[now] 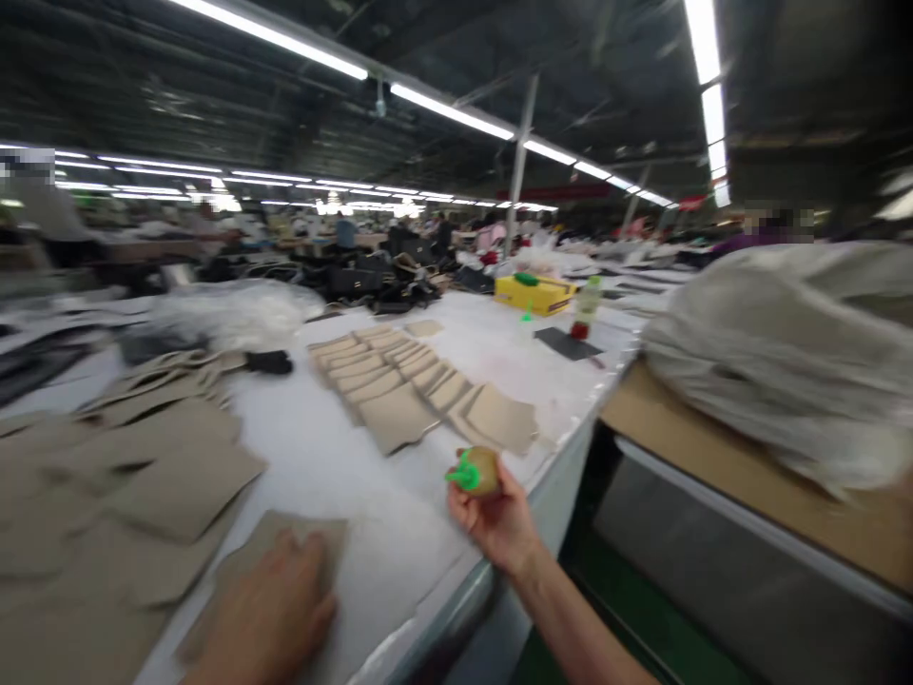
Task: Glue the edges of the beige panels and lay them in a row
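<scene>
My right hand (499,523) is wrapped round a small squeeze bottle (486,473) with a bright green nozzle cap and yellow-brown contents. It is held above the table's near edge, with the nozzle pointing left. My left hand (275,609), a little blurred, lies with its fingers apart on a flat grey-beige piece (328,542) on the white table (399,542). Further off, beige pieces (399,414) lie overlapping in rows. Larger beige pieces (128,466) are heaped to the left of my left hand.
A yellow box (534,293), a bottle with a red lower end (586,306) and a dark flat sheet (569,343) stand or lie toward the back. Clear plastic (228,309) and dark bags (363,276) lie behind. At right, a big whitish bag (777,352) rests on cardboard (685,419).
</scene>
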A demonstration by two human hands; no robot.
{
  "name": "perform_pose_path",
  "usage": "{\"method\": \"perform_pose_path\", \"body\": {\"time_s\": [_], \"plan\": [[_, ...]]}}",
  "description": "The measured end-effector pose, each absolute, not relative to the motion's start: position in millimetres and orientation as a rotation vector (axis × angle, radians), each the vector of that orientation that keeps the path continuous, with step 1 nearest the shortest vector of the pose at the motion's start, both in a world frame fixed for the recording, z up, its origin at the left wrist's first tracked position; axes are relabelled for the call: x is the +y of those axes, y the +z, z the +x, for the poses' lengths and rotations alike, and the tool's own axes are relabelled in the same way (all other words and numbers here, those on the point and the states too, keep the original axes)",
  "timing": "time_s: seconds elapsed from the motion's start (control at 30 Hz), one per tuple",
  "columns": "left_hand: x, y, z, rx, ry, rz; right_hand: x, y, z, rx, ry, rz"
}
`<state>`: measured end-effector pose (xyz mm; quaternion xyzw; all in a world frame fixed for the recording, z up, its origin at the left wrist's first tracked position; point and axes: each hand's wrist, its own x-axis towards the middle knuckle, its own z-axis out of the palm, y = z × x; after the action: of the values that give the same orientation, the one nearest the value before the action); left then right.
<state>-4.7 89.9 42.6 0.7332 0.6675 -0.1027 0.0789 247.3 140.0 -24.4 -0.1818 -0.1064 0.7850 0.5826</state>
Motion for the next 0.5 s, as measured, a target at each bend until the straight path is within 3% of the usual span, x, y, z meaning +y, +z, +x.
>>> {"method": "perform_pose_path", "body": {"time_s": [0.23,0.5], "plan": [[95.3,44.0,12.3,2.189,-0.266,2.068,146.3,-24.6,251.8,-0.245,1.872,-0.436],[93.0,46.3,-3.2,2.065,-0.321,2.214,144.8,-23.7,252.3,-0.277,1.81,-0.527]]}}
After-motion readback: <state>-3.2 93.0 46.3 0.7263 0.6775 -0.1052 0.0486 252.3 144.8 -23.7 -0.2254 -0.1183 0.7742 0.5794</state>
